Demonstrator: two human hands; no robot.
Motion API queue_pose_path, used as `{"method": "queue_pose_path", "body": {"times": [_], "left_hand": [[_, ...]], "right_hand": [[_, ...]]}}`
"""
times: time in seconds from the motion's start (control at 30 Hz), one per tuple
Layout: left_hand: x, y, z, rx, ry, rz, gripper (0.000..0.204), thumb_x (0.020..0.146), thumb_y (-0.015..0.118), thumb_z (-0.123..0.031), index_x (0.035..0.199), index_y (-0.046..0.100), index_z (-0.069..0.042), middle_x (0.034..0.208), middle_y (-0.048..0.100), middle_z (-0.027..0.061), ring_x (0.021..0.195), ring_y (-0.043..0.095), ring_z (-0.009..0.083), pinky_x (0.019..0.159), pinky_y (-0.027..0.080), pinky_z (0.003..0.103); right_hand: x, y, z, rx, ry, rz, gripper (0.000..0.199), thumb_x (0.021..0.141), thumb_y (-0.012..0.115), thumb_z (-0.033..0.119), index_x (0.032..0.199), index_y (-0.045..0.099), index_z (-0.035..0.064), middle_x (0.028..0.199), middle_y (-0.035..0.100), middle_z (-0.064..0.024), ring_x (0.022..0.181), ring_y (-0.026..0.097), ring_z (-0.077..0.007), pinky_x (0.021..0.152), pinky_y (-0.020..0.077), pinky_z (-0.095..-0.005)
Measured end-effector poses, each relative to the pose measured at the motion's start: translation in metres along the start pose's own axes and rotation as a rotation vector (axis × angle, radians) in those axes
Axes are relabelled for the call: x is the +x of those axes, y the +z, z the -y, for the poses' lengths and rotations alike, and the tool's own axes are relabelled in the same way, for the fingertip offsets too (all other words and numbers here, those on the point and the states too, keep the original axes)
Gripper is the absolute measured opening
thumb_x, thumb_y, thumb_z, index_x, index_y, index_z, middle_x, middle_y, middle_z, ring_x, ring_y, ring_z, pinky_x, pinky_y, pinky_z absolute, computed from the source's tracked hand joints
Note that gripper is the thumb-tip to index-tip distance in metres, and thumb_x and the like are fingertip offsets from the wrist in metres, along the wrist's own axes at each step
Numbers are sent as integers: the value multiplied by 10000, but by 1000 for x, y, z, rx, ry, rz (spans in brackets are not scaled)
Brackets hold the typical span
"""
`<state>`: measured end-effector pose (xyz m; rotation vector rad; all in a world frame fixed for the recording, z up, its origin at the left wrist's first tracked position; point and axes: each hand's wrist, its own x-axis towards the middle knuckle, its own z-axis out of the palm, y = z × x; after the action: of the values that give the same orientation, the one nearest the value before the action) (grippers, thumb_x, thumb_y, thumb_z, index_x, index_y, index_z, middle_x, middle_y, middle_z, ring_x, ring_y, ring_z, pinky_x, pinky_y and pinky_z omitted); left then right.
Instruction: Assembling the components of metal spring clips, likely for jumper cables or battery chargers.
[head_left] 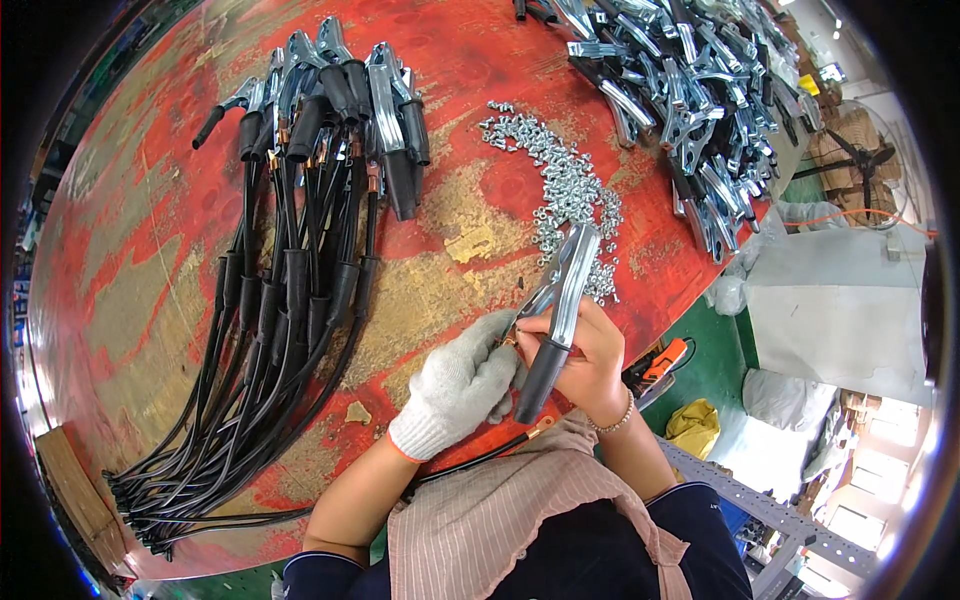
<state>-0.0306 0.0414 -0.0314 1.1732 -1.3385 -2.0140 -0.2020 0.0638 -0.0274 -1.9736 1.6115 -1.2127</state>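
Observation:
My left hand [455,385], in a white knit glove, is closed around the side of a silver metal clamp [575,290]. One of the clamp's handles wears a black sleeve [541,382] and points down toward me. A bit of copper [511,339] shows between my hands at the clamp. My bare right hand [588,360], with a beaded bracelet, reaches behind the clamp, its fingertips pinched together near that copper. What they pinch is too small and covered to make out. Just below, a black cable ends in a copper lug [541,429] close to my apron.
Small silver nuts and screws [570,185] lie in a curved heap beyond my hands. A large pile of clamps [690,110] covers the far right. At left, black cables [270,330] with clamps on their ends lie bundled on the worn red table [440,50]. A fan [860,160] stands beyond the edge.

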Motion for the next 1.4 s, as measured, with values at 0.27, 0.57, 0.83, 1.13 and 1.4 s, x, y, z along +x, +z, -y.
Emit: {"method": "queue_pose_path", "body": {"times": [0.27, 0.57, 0.83, 1.13, 1.4], "left_hand": [[-2, 1, 1, 144, 52, -43, 382, 958, 494, -140, 1315, 492, -7, 768, 690, 67, 580, 627, 108, 541, 517, 259], [-5, 0, -18, 78, -102, -19, 383, 943, 525, -92, 1309, 519, 24, 965, 652, 43, 765, 554, 61, 693, 482, 223], [-2, 0, -5, 82, -13, -11, 406, 962, 483, -146, 1347, 484, -18, 795, 679, 69, 577, 610, 99, 556, 518, 251], [-2, 0, -4, 92, -1, -19, 396, 962, 487, -143, 1338, 491, -19, 788, 680, 72, 575, 618, 103, 553, 520, 254], [-2, 0, -8, 113, -13, -20, 391, 963, 488, -144, 1331, 497, -11, 783, 681, 78, 582, 623, 108, 558, 524, 260]], "right_hand": [[-2, -1, 2, -86, 11, -6, 239, 641, 839, 38, 856, 739, 67, 814, 631, -83, 722, 620, -215, 641, 494, -304], [-3, 1, -2, -47, -10, -19, 236, 630, 811, 11, 851, 748, 70, 776, 646, -77, 712, 621, -211, 636, 495, -302], [-4, 3, -2, -58, -29, -40, 253, 642, 837, 15, 866, 733, 69, 805, 648, -85, 701, 616, -214, 616, 484, -298], [-2, -2, 0, -111, -63, -19, 266, 634, 838, 14, 869, 725, 67, 788, 613, -75, 701, 601, -222, 602, 473, -317], [-5, 0, -3, -145, -84, -32, 266, 630, 832, 17, 871, 728, 65, 785, 610, -74, 698, 592, -228, 602, 467, -321]]}}
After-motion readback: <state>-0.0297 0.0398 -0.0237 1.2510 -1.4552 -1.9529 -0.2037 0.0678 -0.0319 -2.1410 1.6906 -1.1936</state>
